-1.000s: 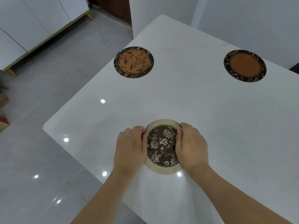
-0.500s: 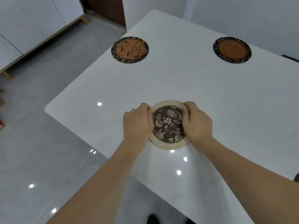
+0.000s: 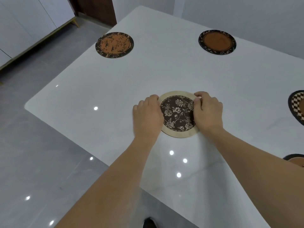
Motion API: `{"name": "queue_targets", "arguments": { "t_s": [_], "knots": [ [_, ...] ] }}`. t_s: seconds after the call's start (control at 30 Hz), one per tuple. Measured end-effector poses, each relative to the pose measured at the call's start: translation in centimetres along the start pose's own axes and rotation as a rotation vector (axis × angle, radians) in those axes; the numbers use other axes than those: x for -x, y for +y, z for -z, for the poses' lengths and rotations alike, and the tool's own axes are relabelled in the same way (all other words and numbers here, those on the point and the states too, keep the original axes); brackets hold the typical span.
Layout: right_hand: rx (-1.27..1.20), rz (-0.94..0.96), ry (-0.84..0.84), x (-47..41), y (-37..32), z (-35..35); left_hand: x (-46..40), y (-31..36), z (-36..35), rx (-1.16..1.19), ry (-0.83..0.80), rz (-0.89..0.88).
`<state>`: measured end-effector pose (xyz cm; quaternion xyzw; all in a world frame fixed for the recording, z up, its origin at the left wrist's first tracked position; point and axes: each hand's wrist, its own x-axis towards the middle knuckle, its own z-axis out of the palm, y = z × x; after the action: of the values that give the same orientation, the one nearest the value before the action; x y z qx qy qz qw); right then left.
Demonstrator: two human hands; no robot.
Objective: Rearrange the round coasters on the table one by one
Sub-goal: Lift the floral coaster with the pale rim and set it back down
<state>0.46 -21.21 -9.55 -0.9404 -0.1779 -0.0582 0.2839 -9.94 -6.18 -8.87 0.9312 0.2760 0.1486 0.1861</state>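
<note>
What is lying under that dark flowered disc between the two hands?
A larger pale wooden coaster shows as a ring around the flowered disc. Its middle is covered; both sit on the white table.

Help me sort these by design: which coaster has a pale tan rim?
The floral coaster held between the left hand and right hand; the others visible are dark-rimmed.

You stand at a glossy white table that mirrors round ceiling lights. Left of it, your view takes in a grey tiled floor, white cabinets on slim wooden legs, a dark wooden door and pale walls.
</note>
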Motion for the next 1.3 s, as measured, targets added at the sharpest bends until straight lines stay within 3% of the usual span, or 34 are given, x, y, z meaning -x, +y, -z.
{"name": "queue_targets", "arguments": {
  "t_s": [0.37, 0.57, 1.07, 1.3],
  "knots": [
    [0.054, -0.003, 0.018, -0.2, 0.0, -0.3, -0.2, 0.0, -0.6, -0.085, 0.037, -0.044],
    [0.078, 0.003, -0.003, 0.1, -0.2, 0.0, -0.2, 0.0, -0.2, -0.045, -0.019, -0.044],
    [0.154, 0.135, -0.097, 11.6, -2.8, 1.7, 8.6, -6.2, 4.3, 0.066, -0.142, -0.213],
    [0.113, 0.172, -0.096, 12.1, -3.0, 1.6, 10.1, -7.0, 4.4, 0.087, -0.094, -0.189]
  ]
}}
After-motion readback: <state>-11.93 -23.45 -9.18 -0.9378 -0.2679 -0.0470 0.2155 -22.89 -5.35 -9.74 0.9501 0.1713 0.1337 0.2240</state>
